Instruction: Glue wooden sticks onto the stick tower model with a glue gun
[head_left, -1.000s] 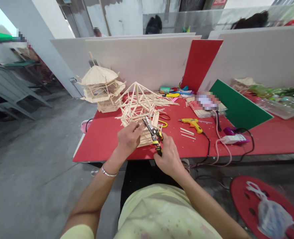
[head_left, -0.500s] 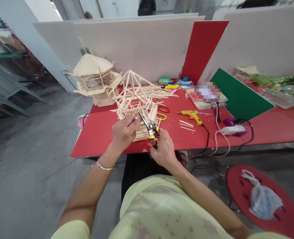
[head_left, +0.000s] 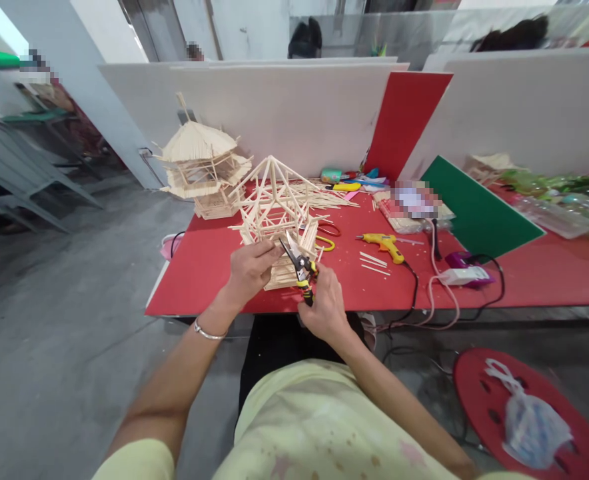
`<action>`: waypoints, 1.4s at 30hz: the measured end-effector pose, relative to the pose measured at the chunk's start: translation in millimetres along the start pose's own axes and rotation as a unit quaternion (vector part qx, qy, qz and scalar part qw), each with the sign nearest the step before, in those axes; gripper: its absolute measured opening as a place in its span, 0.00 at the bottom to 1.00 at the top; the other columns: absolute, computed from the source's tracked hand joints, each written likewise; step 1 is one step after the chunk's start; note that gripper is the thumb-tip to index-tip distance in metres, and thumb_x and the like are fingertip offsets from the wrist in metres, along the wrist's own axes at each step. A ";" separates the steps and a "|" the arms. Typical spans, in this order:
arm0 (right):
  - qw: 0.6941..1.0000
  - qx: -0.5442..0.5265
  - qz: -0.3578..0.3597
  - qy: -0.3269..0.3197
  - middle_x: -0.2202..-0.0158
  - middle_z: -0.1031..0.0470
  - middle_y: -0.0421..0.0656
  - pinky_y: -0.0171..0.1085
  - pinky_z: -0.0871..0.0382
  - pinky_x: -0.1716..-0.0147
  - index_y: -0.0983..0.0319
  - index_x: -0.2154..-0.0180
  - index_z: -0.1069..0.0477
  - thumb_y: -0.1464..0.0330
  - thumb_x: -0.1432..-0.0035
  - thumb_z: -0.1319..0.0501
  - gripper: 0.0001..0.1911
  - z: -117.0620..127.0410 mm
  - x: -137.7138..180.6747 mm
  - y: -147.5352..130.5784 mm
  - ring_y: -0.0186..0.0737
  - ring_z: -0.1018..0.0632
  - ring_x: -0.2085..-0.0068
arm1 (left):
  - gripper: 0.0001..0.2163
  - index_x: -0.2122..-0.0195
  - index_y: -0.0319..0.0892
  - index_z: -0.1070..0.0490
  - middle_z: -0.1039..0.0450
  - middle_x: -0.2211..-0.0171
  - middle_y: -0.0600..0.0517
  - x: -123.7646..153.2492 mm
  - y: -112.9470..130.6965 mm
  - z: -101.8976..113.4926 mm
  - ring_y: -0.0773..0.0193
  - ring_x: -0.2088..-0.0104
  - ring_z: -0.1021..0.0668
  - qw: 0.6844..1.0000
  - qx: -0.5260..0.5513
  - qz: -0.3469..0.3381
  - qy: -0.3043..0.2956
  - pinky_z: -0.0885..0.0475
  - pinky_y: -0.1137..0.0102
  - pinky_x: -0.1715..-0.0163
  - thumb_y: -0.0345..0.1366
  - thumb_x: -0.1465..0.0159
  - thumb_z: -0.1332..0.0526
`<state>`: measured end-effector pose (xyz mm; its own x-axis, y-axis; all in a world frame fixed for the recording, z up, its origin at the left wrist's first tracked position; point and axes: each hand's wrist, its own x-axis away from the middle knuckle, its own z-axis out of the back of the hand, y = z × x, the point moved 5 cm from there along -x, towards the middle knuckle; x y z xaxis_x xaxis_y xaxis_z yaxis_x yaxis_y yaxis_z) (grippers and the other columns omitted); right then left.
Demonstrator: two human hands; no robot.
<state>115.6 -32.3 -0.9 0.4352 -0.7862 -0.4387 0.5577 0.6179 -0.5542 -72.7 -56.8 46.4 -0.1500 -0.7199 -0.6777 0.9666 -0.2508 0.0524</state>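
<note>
My right hand (head_left: 327, 303) is closed around the black and yellow handles of pruning shears (head_left: 302, 268). The blades are parted and point up and left at the fingertips of my left hand (head_left: 249, 270). That hand is pinched closed; whatever is between its fingers is too small to make out. Just behind both hands stands an open frame model of thin wooden sticks (head_left: 274, 207) with a peaked top, its lower front partly covered by my hands and the shears.
A thatched stick pavilion (head_left: 199, 143) stands at the back left of the red table (head_left: 184, 287). Loose sticks (head_left: 334, 195), red and yellow scissor handles (head_left: 326, 243), a yellow glue gun (head_left: 384, 245) and a power strip (head_left: 467, 275) lie rightward. A red stool (head_left: 479, 400) is below.
The view has tilted up slightly, so the table sits lower in the picture. The shears' blades look a little wider apart, still beside my pinched left fingers.
</note>
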 end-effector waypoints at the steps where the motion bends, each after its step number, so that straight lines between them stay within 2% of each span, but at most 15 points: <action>1: 1.000 0.006 0.007 -0.003 0.45 0.34 0.56 0.56 0.35 0.46 0.65 0.36 0.51 0.70 0.53 0.41 0.42 0.4 -1.7 -0.7 0.57 0.32 0.45 | 0.16 0.51 0.47 0.24 0.22 0.63 0.47 0.3 -0.8 0.8 0.64 0.63 0.22 1.000 0.009 -0.006 0.007 0.33 0.71 0.68 0.30 0.30 0.49; 6: 1.000 0.013 0.013 0.004 0.48 0.33 0.55 0.54 0.34 0.48 0.65 0.36 0.50 0.71 0.53 0.41 0.42 0.5 -7.5 -0.3 0.56 0.32 0.46 | 0.15 0.54 0.47 0.22 0.22 0.64 0.48 -1.2 0.4 4.0 0.64 0.65 0.22 1.000 0.012 -0.023 -0.006 0.34 0.71 0.69 0.31 0.30 0.49; 11: 0.999 0.012 -0.014 0.026 0.52 0.31 0.52 0.52 0.33 0.51 0.64 0.40 0.44 0.70 0.55 0.41 0.37 -4.8 -8.2 3.5 0.55 0.29 0.51 | 0.17 0.52 0.48 0.22 0.22 0.63 0.48 -2.9 1.2 3.1 0.64 0.63 0.21 1.000 0.002 -0.012 -0.017 0.32 0.71 0.67 0.31 0.29 0.51; 15: 0.996 -0.021 -0.079 0.016 0.58 0.28 0.49 0.46 0.30 0.57 0.60 0.46 0.41 0.70 0.51 0.44 0.28 -10.1 -3.3 8.6 0.51 0.25 0.57 | 0.18 0.50 0.51 0.23 0.20 0.60 0.50 -2.5 -0.8 0.6 0.65 0.63 0.21 1.000 0.002 -0.010 -0.001 0.32 0.71 0.67 0.31 0.29 0.51; 18: 0.993 -0.056 -0.104 0.013 0.61 0.26 0.45 0.42 0.30 0.59 0.58 0.48 0.41 0.71 0.49 0.45 0.24 -3.5 4.0 11.9 0.48 0.24 0.60 | 0.19 0.49 0.53 0.23 0.19 0.59 0.52 -4.2 -0.6 3.2 0.67 0.61 0.20 1.000 0.000 -0.008 0.018 0.32 0.72 0.67 0.28 0.30 0.50; 21: 0.991 -0.067 -0.116 0.015 0.61 0.27 0.45 0.41 0.29 0.61 0.58 0.48 0.41 0.70 0.49 0.45 0.25 16.0 13.3 27.1 0.45 0.24 0.63 | 0.16 0.50 0.52 0.22 0.18 0.57 0.52 -9.9 4.5 8.0 0.65 0.59 0.19 1.000 -0.012 -0.004 0.013 0.31 0.72 0.66 0.29 0.31 0.47; 23: 0.990 -0.030 -0.137 0.019 0.59 0.27 0.46 0.42 0.29 0.59 0.58 0.46 0.42 0.69 0.49 0.44 0.26 32.0 21.7 49.1 0.46 0.24 0.61 | 0.14 0.51 0.50 0.22 0.18 0.56 0.51 -15.4 8.8 9.8 0.63 0.59 0.19 0.999 -0.027 0.019 -0.007 0.31 0.71 0.68 0.32 0.31 0.45; 25: 0.991 0.016 -0.132 -0.011 0.54 0.28 0.49 0.44 0.29 0.53 0.59 0.43 0.42 0.68 0.49 0.44 0.29 41.9 31.4 74.5 0.49 0.24 0.55 | 0.13 0.54 0.49 0.21 0.19 0.55 0.50 -21.0 12.6 9.6 0.61 0.59 0.19 0.997 -0.046 0.057 -0.035 0.33 0.69 0.71 0.34 0.31 0.45; 28: 0.990 0.081 -0.099 -0.067 0.49 0.29 0.53 0.48 0.33 0.46 0.61 0.41 0.42 0.69 0.49 0.44 0.32 44.4 48.7 110.5 0.53 0.27 0.48 | 0.13 0.57 0.49 0.21 0.19 0.57 0.51 -26.3 17.4 6.4 0.60 0.64 0.20 0.988 -0.084 0.109 -0.077 0.38 0.68 0.76 0.33 0.30 0.46; 31: 0.987 0.111 -0.093 -0.070 0.46 0.31 0.56 0.49 0.36 0.43 0.66 0.39 0.43 0.69 0.48 0.45 0.33 42.0 62.7 134.5 0.55 0.29 0.45 | 0.14 0.56 0.48 0.21 0.20 0.62 0.50 -27.2 20.9 2.8 0.60 0.67 0.21 0.980 -0.099 0.128 -0.114 0.40 0.68 0.76 0.32 0.30 0.48; 33: 0.987 0.122 -0.091 -0.060 0.46 0.32 0.58 0.49 0.36 0.43 0.68 0.37 0.45 0.66 0.44 0.45 0.34 41.1 65.2 139.8 0.55 0.31 0.44 | 0.14 0.54 0.48 0.22 0.21 0.61 0.49 -26.9 22.3 2.9 0.59 0.65 0.21 0.978 -0.099 0.134 -0.126 0.39 0.68 0.75 0.31 0.31 0.47; 36: 0.982 0.157 -0.085 -0.066 0.48 0.30 0.58 0.49 0.35 0.47 0.68 0.35 0.46 0.57 0.38 0.44 0.35 41.3 58.6 135.8 0.56 0.30 0.47 | 0.14 0.54 0.47 0.23 0.21 0.59 0.48 -28.0 23.9 6.1 0.59 0.63 0.21 0.972 -0.121 0.137 -0.146 0.39 0.67 0.74 0.30 0.31 0.47; 39: 0.966 0.233 -0.084 -0.072 0.50 0.29 0.58 0.49 0.35 0.53 0.68 0.34 0.46 0.50 0.37 0.45 0.39 43.6 45.8 127.4 0.58 0.29 0.50 | 0.14 0.55 0.48 0.22 0.21 0.62 0.50 -31.1 25.7 10.3 0.60 0.63 0.21 0.964 -0.151 0.135 -0.172 0.41 0.67 0.75 0.30 0.32 0.47; 42: 0.952 0.288 -0.078 -0.069 0.50 0.29 0.59 0.48 0.38 0.56 0.67 0.33 0.47 0.48 0.37 0.45 0.41 43.1 33.5 121.8 0.58 0.30 0.51 | 0.14 0.54 0.48 0.22 0.21 0.63 0.52 -32.7 26.0 12.7 0.59 0.63 0.21 0.962 -0.154 0.130 -0.182 0.41 0.67 0.75 0.29 0.32 0.46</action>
<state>228.6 16.5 -52.6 0.3827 -0.8854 -0.2639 0.9007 0.4211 -0.1068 -45.3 -48.0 79.3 0.0966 -0.9255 -0.3661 0.9887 0.1317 -0.0722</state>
